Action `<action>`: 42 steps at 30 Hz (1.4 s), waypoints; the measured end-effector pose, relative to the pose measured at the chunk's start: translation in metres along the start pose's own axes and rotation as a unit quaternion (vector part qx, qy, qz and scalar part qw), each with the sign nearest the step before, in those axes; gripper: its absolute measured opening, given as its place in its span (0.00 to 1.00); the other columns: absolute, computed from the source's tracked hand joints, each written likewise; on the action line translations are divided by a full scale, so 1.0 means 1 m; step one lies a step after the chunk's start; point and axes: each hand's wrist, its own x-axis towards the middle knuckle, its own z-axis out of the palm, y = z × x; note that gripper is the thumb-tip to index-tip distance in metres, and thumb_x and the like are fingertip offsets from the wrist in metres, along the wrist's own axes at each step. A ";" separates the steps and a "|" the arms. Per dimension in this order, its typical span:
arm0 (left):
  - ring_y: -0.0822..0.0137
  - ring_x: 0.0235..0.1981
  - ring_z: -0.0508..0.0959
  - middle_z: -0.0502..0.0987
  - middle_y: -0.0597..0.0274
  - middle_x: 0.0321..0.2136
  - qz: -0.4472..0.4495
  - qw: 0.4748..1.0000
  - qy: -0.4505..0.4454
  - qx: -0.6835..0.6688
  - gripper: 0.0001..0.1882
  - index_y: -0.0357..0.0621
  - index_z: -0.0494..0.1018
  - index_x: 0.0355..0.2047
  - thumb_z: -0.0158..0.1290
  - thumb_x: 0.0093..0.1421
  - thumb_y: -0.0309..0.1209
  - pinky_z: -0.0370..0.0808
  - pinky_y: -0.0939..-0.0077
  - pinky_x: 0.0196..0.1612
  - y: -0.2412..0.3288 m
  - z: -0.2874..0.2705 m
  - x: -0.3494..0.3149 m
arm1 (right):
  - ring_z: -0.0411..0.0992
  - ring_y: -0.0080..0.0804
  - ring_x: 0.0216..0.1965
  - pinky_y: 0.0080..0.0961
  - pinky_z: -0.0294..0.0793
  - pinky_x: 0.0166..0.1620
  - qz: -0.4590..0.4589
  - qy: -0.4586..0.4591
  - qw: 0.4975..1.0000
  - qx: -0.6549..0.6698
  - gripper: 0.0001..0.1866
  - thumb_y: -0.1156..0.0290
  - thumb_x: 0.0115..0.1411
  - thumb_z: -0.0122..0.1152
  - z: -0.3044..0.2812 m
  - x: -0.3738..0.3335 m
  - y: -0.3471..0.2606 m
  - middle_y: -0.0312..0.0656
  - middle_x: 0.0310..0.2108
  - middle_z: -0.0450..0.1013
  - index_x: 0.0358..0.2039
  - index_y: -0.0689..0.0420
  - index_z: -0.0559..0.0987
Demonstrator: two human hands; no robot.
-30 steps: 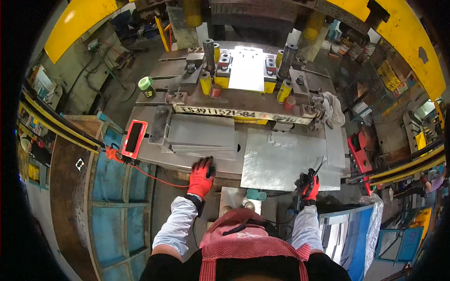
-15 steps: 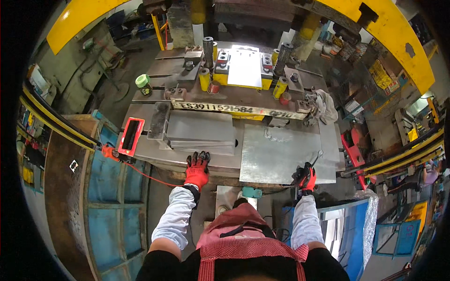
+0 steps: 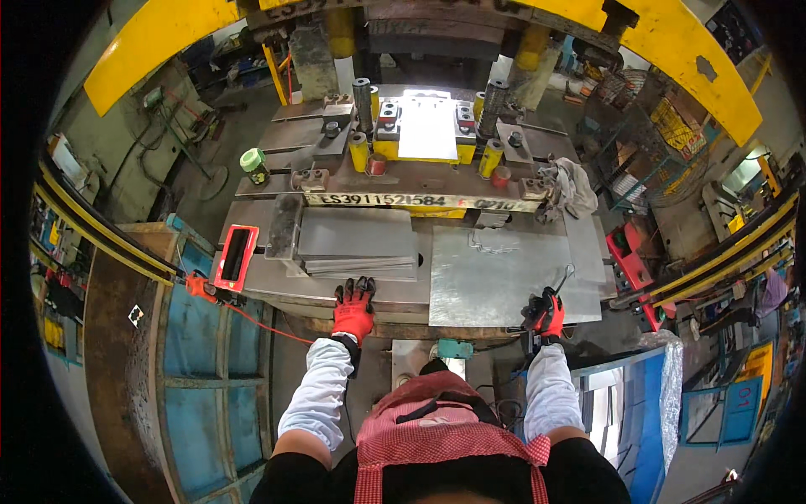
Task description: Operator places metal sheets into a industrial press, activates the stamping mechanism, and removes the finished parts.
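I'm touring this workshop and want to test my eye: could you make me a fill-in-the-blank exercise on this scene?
1. The person's right grip holds a slim metal rod and wears a black and ____ glove.
2. The stacked metal sheets lie to the ____ of the large flat sheet.
3. The lidded bottle has a pale ____ lid.
4. The gray rag lies toward the picture's ____ side.

Missing words: red; left; green; right.
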 end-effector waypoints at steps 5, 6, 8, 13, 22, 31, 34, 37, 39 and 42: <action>0.55 0.63 0.46 0.49 0.63 0.62 -0.024 0.997 -0.069 -0.002 0.38 0.59 0.53 0.59 0.54 0.48 0.39 0.38 0.52 0.63 0.006 -0.015 0.001 | 0.60 0.32 0.12 0.31 0.61 0.16 -0.011 0.018 1.000 -0.017 0.11 0.58 0.55 0.55 -0.005 0.001 0.003 0.39 0.16 0.62 0.28 0.47 0.64; 0.55 0.63 0.46 0.49 0.63 0.62 -0.023 0.997 -0.069 0.001 0.38 0.59 0.53 0.59 0.54 0.48 0.39 0.38 0.52 0.63 0.005 -0.016 0.000 | 0.60 0.32 0.12 0.31 0.61 0.16 -0.012 0.023 0.999 -0.025 0.11 0.58 0.55 0.55 -0.004 0.001 0.003 0.40 0.16 0.63 0.29 0.48 0.65; 0.53 0.63 0.46 0.55 0.56 0.59 -0.020 0.998 -0.054 -0.037 0.26 0.52 0.62 0.54 0.46 0.53 0.37 0.40 0.53 0.63 0.010 -0.025 -0.001 | 0.61 0.33 0.12 0.32 0.63 0.16 -0.023 0.054 0.998 -0.038 0.11 0.59 0.55 0.55 0.005 -0.004 0.001 0.41 0.17 0.65 0.30 0.49 0.65; 0.52 0.62 0.49 0.55 0.56 0.59 0.000 0.999 -0.032 -0.025 0.27 0.52 0.61 0.54 0.46 0.52 0.37 0.42 0.53 0.62 0.009 -0.024 -0.001 | 0.65 0.32 0.14 0.31 0.69 0.19 -0.041 0.049 0.998 -0.017 0.14 0.62 0.54 0.57 0.005 -0.009 0.000 0.42 0.19 0.68 0.36 0.53 0.67; 0.51 0.62 0.50 0.53 0.58 0.60 -0.001 0.999 -0.037 -0.019 0.29 0.54 0.60 0.56 0.49 0.51 0.36 0.44 0.53 0.62 0.006 -0.019 0.000 | 0.65 0.33 0.14 0.31 0.70 0.17 -0.042 0.057 0.997 -0.042 0.14 0.62 0.54 0.56 -0.002 0.001 0.004 0.43 0.20 0.68 0.37 0.54 0.68; 0.51 0.62 0.50 0.56 0.55 0.58 0.008 1.000 -0.013 -0.024 0.27 0.52 0.63 0.53 0.50 0.50 0.36 0.44 0.54 0.62 0.009 -0.016 -0.001 | 0.64 0.31 0.15 0.31 0.69 0.20 -0.051 0.018 0.997 -0.053 0.12 0.62 0.55 0.56 -0.002 -0.007 -0.002 0.39 0.18 0.66 0.35 0.53 0.67; 0.51 0.62 0.49 0.55 0.54 0.58 0.004 0.998 -0.020 -0.051 0.27 0.52 0.62 0.53 0.49 0.51 0.35 0.43 0.55 0.63 0.014 -0.017 -0.002 | 0.65 0.31 0.15 0.31 0.68 0.18 -0.045 0.039 0.997 -0.042 0.11 0.64 0.55 0.56 -0.001 -0.010 -0.005 0.40 0.19 0.68 0.34 0.54 0.68; 0.51 0.63 0.47 0.53 0.55 0.59 -0.022 0.999 -0.033 -0.026 0.28 0.52 0.61 0.54 0.48 0.51 0.36 0.42 0.55 0.63 0.003 -0.018 -0.007 | 0.65 0.28 0.15 0.26 0.68 0.18 -0.115 0.080 0.986 -0.095 0.13 0.67 0.55 0.55 0.033 -0.019 -0.003 0.40 0.20 0.69 0.40 0.55 0.69; 0.51 0.63 0.47 0.53 0.56 0.60 0.000 0.999 -0.038 -0.014 0.28 0.53 0.59 0.56 0.47 0.52 0.37 0.42 0.55 0.63 0.008 -0.021 -0.002 | 0.66 0.25 0.16 0.23 0.68 0.19 -0.160 0.076 0.971 -0.158 0.22 0.69 0.55 0.55 0.031 -0.013 -0.009 0.39 0.23 0.70 0.50 0.56 0.66; 0.51 0.62 0.50 0.53 0.57 0.60 -0.009 0.997 -0.076 -0.021 0.30 0.53 0.58 0.57 0.46 0.53 0.41 0.45 0.57 0.62 0.007 -0.031 -0.004 | 0.65 0.23 0.16 0.21 0.67 0.19 -0.137 -0.051 0.970 -0.193 0.24 0.71 0.54 0.56 0.131 -0.026 -0.044 0.40 0.24 0.71 0.52 0.58 0.64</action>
